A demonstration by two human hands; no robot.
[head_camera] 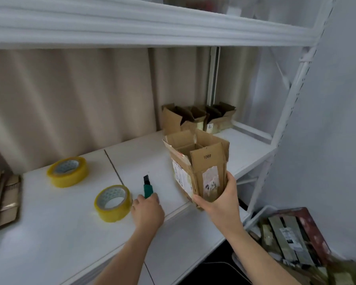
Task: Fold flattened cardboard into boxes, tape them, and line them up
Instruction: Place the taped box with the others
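The right hand (220, 199) grips the bottom of an open cardboard box (197, 161), holding it tilted above the front edge of the desk (60, 233). Left of the box, the left hand (147, 210) has its fingers curled on a green cutter (148, 187). Two finished boxes (197, 117) stand behind the held box.

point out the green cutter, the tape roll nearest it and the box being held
green cutter (148, 187), head view, green body
tape roll (112, 203), head view, yellow outer band
held box (197, 167), head view, front panel
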